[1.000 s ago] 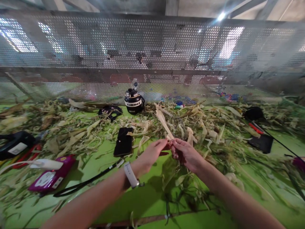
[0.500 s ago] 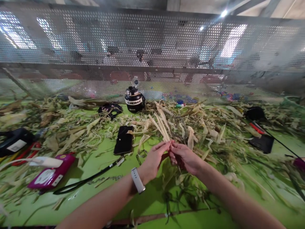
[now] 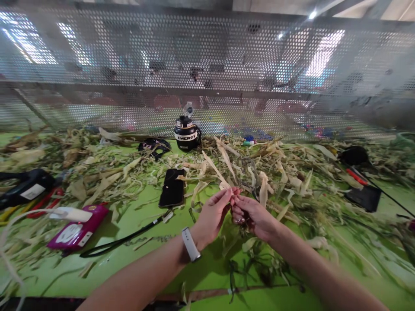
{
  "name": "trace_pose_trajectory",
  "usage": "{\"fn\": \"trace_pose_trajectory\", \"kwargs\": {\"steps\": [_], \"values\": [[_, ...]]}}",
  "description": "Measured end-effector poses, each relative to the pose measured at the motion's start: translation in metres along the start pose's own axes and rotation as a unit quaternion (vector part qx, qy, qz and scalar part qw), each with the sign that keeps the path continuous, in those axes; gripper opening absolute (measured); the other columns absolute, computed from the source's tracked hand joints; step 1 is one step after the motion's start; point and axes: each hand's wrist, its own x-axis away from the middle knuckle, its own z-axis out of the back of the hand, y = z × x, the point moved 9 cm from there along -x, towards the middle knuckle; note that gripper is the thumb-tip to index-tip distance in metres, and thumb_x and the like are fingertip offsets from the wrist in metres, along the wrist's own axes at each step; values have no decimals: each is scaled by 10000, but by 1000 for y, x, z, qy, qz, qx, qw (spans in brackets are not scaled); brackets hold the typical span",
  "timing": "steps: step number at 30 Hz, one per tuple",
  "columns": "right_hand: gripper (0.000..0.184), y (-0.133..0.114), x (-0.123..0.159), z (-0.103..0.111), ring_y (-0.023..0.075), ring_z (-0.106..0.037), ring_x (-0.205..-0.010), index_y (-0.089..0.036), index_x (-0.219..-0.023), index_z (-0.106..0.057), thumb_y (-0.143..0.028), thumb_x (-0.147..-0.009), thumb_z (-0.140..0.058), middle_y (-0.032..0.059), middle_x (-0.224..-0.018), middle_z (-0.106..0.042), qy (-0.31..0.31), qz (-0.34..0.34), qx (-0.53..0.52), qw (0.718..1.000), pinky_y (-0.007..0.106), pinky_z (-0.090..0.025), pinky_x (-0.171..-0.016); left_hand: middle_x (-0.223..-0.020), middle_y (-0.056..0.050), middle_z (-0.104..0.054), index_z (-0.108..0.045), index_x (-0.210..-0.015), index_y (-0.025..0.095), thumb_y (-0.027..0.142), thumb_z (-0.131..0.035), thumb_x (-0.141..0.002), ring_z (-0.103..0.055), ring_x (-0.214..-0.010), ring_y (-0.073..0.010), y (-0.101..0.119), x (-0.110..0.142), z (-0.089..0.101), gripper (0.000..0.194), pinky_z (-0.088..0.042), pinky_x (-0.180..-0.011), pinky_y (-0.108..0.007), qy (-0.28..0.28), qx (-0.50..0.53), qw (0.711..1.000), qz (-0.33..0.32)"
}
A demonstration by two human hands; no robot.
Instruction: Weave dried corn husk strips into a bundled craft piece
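My left hand (image 3: pixel 214 212), with a pale watch strap (image 3: pixel 190 244) at its wrist, is closed in a pinch on dried corn husk strips (image 3: pixel 215 169). They point up and away from the fingertips. My right hand (image 3: pixel 256 216) meets it at the fingertips and is also pinched on the husk, its other fingers curled in. The husk's lower end is hidden by the fingers. Dark, thin stringy scraps (image 3: pixel 243 231) show just under my right hand; I cannot tell whether it holds them. More loose husk (image 3: pixel 263 190) lies just beyond my right hand.
Husk scraps cover much of the green table (image 3: pixel 136 272). Left of my hands lie a black phone (image 3: pixel 171 188), a black strap (image 3: pixel 129 238) and a magenta power bank (image 3: pixel 78 229) with a white cable. A black bottle (image 3: pixel 186 134) stands before the perforated metal screen (image 3: pixel 207 52).
The strips that were fanned apart above my fingers now show as one narrower bundle. My hands stay together at the fingertips. The view has shifted slightly.
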Motion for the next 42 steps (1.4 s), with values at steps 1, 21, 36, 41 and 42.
{"fn": "trace_pose_trajectory", "kwargs": {"steps": [1,21,36,41,42], "values": [[302,0,0,0,40,-314,-440,-157,-686,-502,-346,-706,-736,-77,-501,-384,1,2,-6,1000,181,-264,-444,-828,-57,-685,-718,-773,158,267,-787,-620,-626,-820,-137,-2,1,0,200,-477,-788,-231,1,0,1000,-5],[297,2,22,-10,29,-334,-423,-146,-805,-585,-435,-861,-548,-79,-529,-425,-202,-86,344,913,159,-258,-411,-628,17,-600,-664,-845,110,58,-593,-783,-547,-526,-34,103,-2,11,108,-462,-492,-118,69,35,992,-99],[216,-81,9,56,115,-468,-551,-170,-706,-625,-343,-810,-548,-5,-594,-559,109,104,660,736,240,-323,-526,-618,17,-555,-680,-832,85,71,-677,-704,-429,-458,3,96,-6,29,129,-286,-354,-75,18,-8,998,-58],[172,-68,16,29,175,-547,-760,-200,-890,-666,-321,-777,-617,55,-894,-612,-4,101,713,694,276,-388,-657,-738,-41,-660,-694,-833,107,139,-722,-673,-498,-497,-20,96,-5,41,166,-318,-378,-91,69,-70,993,-59],[184,-65,17,27,181,-552,-775,-206,-910,-666,-323,-772,-630,59,-924,-604,-24,87,718,690,282,-394,-667,-752,-45,-668,-695,-835,113,155,-729,-668,-494,-492,-20,95,-5,41,175,-319,-380,-95,65,-82,993,-58]]}}
